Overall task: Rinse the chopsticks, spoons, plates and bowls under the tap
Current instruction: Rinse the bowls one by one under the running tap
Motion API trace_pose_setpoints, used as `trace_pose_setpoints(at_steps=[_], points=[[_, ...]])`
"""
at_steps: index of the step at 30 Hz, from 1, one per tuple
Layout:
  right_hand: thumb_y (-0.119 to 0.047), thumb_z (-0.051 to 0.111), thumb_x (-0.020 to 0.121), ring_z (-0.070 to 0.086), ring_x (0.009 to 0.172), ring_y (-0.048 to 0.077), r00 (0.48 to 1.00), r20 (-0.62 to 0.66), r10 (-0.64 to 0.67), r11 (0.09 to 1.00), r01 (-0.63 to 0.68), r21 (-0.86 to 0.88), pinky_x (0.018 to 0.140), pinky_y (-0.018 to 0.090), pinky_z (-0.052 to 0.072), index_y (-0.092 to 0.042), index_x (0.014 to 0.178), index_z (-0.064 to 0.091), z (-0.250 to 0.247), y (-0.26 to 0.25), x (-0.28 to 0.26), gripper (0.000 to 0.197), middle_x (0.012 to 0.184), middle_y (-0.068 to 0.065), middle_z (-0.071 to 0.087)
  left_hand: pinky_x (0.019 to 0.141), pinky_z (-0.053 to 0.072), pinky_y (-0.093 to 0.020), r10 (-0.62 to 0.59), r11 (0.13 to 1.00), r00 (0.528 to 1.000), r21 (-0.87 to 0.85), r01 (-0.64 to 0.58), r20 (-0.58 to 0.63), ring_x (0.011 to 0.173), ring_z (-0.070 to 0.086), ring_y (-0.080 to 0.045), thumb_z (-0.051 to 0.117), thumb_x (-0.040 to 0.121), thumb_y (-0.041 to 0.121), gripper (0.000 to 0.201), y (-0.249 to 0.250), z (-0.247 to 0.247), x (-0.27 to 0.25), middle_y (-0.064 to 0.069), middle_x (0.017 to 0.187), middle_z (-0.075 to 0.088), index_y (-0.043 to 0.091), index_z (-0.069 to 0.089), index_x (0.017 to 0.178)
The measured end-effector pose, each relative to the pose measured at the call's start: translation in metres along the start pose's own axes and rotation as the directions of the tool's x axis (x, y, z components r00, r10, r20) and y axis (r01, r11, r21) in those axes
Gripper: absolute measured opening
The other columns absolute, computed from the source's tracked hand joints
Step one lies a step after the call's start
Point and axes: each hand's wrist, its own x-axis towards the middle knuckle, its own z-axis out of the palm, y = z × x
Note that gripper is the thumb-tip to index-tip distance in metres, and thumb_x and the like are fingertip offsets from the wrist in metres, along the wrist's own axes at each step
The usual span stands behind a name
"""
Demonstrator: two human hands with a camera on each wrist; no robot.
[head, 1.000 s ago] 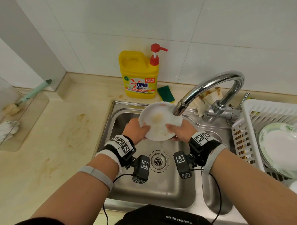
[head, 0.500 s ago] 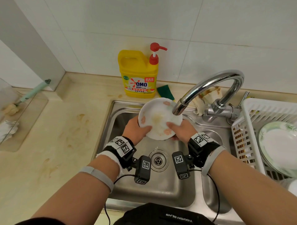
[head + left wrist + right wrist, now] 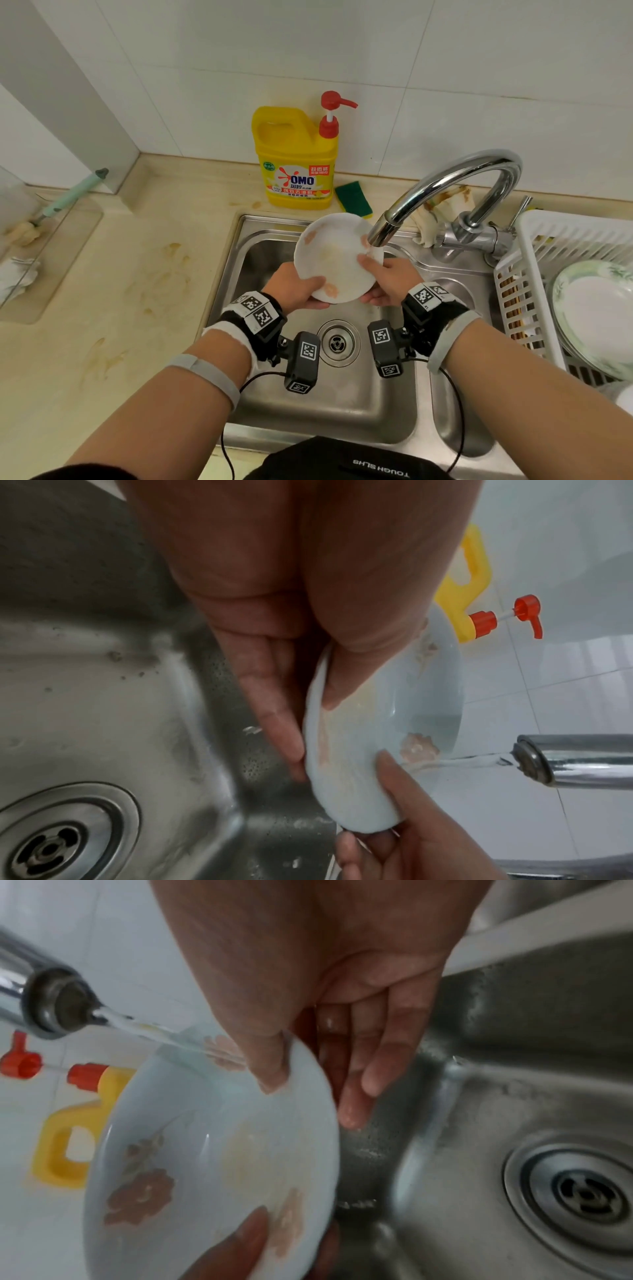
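Rotated since earlier, the glossy round plate (image 3: pixel 334 257) sits mid-frame; my left hand (image 3: pixel 296 286) and right hand (image 3: pixel 388 277) pinch its rim under the chrome tap (image 3: pixel 383 231).

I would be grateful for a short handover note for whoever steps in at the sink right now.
Left hand: grips the plate's lower left rim, thumb on its face.
Right hand: grips the right rim, thumb beside the stream.
Plate: tilted over the sink, under the running tap; a yellowish smear remains at its centre.
Done: other plates stand in the white rack.
Left: finish rinsing this plate and rack it. No spoons or bowls are identifiable.
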Motion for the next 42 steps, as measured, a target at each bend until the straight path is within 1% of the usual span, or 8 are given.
trace_pose_setpoints(at_steps=[3,6,12,20,25,30,37,42], points=[[-0.064,0.055,0.094,0.072,0.056,0.024,1.0,-0.013,0.007,0.997,-0.008,-0.082,0.054,0.03,0.057,-0.009,0.092,0.063,-0.001,-0.007,-0.001,0.056,0.068,0.015,0.074,0.085,0.06,-0.055,0.013,0.998,1.0,0.057,-0.014,0.01,0.102,0.07,-0.034,0.068,0.09,0.001,0.032,0.001,-0.001,0.0,-0.015,0.117,0.066,0.0,0.059,0.121],[-0.059,0.054,0.098,0.07,0.051,0.02,1.0,-0.014,-0.007,0.995,0.006,-0.101,0.048,0.027,0.055,-0.006,0.096,0.064,0.002,-0.003,-0.002,0.054,0.066,0.013,0.072,0.084,0.061,-0.054,0.041,0.995,0.999,0.094,-0.043,0.015,0.098,0.072,-0.032,0.066,0.09,0.0,0.02,0.004,-0.001,0.0,-0.01,0.106,0.068,0.003,0.061,0.11],[-0.026,0.072,0.094,0.073,0.069,0.023,0.994,0.071,-0.087,0.986,0.096,-0.136,0.075,0.041,0.063,-0.003,0.111,0.068,0.002,0.009,0.003,0.029,0.088,0.014,0.076,0.083,0.062,-0.052,0.092,0.97,0.996,0.226,-0.092,0.009,0.094,0.073,-0.031,0.065,0.09,0.004,0.01,0.008,-0.005,0.001,-0.006,0.097,0.07,0.012,0.063,0.096],[-0.064,0.056,0.095,0.076,0.069,0.034,1.0,-0.01,0.02,0.994,-0.02,-0.103,0.06,0.036,0.061,-0.012,0.097,0.059,-0.001,-0.013,-0.006,0.052,0.081,0.018,0.076,0.074,0.064,-0.04,0.126,0.948,0.992,0.29,-0.129,0.027,0.085,0.073,-0.024,0.064,0.092,0.006,0.008,0.011,-0.006,0.0,-0.004,0.091,0.07,0.013,0.063,0.096],[-0.041,0.063,0.099,0.076,0.072,0.03,0.995,0.087,-0.041,0.992,0.051,-0.119,0.058,0.03,0.061,-0.005,0.118,0.059,-0.002,-0.003,-0.006,0.04,0.089,0.015,0.075,0.064,0.062,-0.029,0.16,0.909,0.987,0.393,-0.136,-0.028,0.081,0.071,-0.021,0.064,0.091,0.012,0.013,0.009,-0.008,0.007,-0.007,0.09,0.069,0.007,0.065,0.103],[-0.027,0.073,0.093,0.068,0.098,0.028,0.999,0.036,-0.035,0.997,0.037,-0.073,0.059,0.03,0.062,-0.013,0.114,0.061,-0.002,-0.005,-0.005,0.028,0.115,0.013,0.068,0.06,0.058,-0.027,0.176,0.873,0.984,0.468,-0.139,-0.035,0.073,0.07,-0.021,0.062,0.091,0.015,0.016,0.008,-0.008,0.011,-0.008,0.087,0.069,0.004,0.066,0.102],[-0.061,0.061,0.093,0.075,0.078,0.036,0.998,-0.041,-0.052,0.995,0.048,-0.089,0.064,0.05,0.064,-0.014,0.097,0.063,-0.003,-0.013,-0.011,0.047,0.09,0.016,0.073,0.063,0.055,-0.029,0.211,0.835,0.977,0.525,-0.162,-0.034,0.074,0.066,-0.021,0.065,0.09,0.02,0.017,0.005,-0.01,0.014,-0.008,0.089,0.069,0.008,0.067,0.102],[-0.041,0.059,0.101,0.074,0.063,0.028,0.986,-0.015,-0.167,0.974,0.162,-0.159,0.051,0.03,0.057,-0.013,0.097,0.066,-0.003,-0.007,-0.013,0.029,0.08,0.013,0.074,0.071,0.058,-0.035,0.267,0.871,0.961,0.445,-0.206,-0.078,0.083,0.066,-0.024,0.068,0.09,0.02,0.015,0.002,-0.01,0.013,-0.007,0.092,0.07,0.011,0.067,0.102]])
